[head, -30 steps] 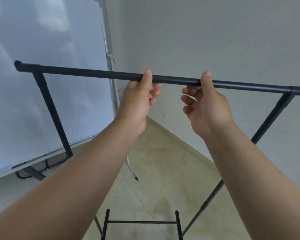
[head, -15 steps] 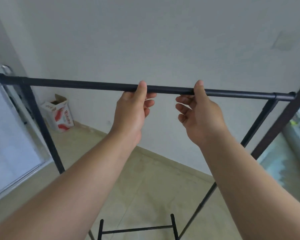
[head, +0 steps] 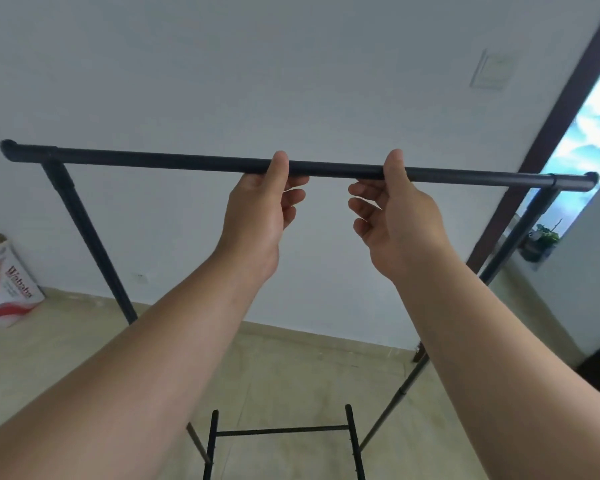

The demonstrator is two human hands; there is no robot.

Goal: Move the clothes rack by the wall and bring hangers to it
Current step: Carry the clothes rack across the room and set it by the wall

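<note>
At mid-frame, black clothes rack (head: pixel 160 162): top bar runs nearly level across the view, slightly lower on the right end, capped at both ends. Both hands are on that bar, close together near its middle.

Left hand (head: pixel 257 216): arm stretched forward and up, thumb lying over the near face of the bar, pointing up. Index finger curls behind the bar; lower fingers are loosely bent and hang just below it, not pressed on. So a light pinch hold, hand partly closed.

Right hand (head: pixel 399 220): same pose mirrored. Thumb up across the bar, one finger hooked at the bar, remaining fingers half curled and free beneath. Gap between the two hands is small. Bare forearms fill the lower corners of the frame.

Rack frame: left upright slants down to the floor, right upright slants down toward the lower right; a lower crossbar with two short posts shows at bottom centre between the arms.

Room: plain white wall (head: pixel 291 81) directly behind the rack, rack roughly parallel to it; can't tell how close. Beige tiled floor (head: pixel 291 375) with a matching skirting strip. Cardboard box (head: pixel 4 282) with red print sits on the floor at left against the wall. Wall switch plate (head: pixel 492 71) upper right. Dark door frame (head: pixel 548 133) at right, bright opening beyond it, small potted plant (head: pixel 541 240) on a ledge there.
</note>
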